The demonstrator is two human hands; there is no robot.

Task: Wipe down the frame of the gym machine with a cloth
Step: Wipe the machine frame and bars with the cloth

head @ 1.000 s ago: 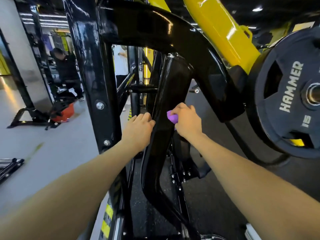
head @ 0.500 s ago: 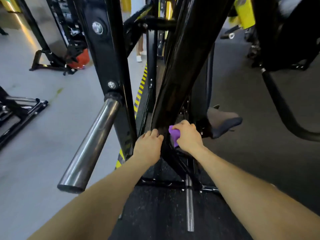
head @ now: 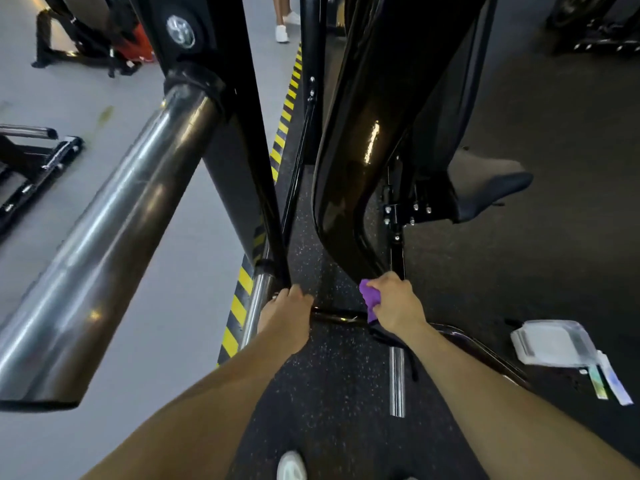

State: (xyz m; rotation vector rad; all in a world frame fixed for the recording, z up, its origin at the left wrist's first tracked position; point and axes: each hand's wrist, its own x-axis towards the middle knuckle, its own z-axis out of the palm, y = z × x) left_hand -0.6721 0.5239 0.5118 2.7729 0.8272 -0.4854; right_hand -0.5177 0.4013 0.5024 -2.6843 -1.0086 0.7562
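A: Where is the frame placed relative to the hands?

B: The glossy black frame member [head: 349,161] is seen running from the top centre of the picture down to lower centre, long axis steeply slanted, and its lower curved end is met by the right hand [head: 394,306]. More of the frame lies above and away from the hands.

A: Nearer hand?

B: The right. It is curled round a bunched purple cloth [head: 370,297], which is pressed at the bottom bend of that member. The left hand [head: 287,308] is set well to the left, at the foot of the black upright [head: 242,133]; fingers bent over its base, nothing carried. Whether it truly grips or only rests cannot be told.

A: Coming move?

B: Judged only: the cloth would be drawn along the member's axis or onto the low crossbar [head: 339,317] just beside the right hand.

A: Counts?

B: One cloth. Two hands. Two large black frame members counted, plus one thick steel peg [head: 104,237] at left. One clear plastic container [head: 550,342] noted at lower right on the floor.
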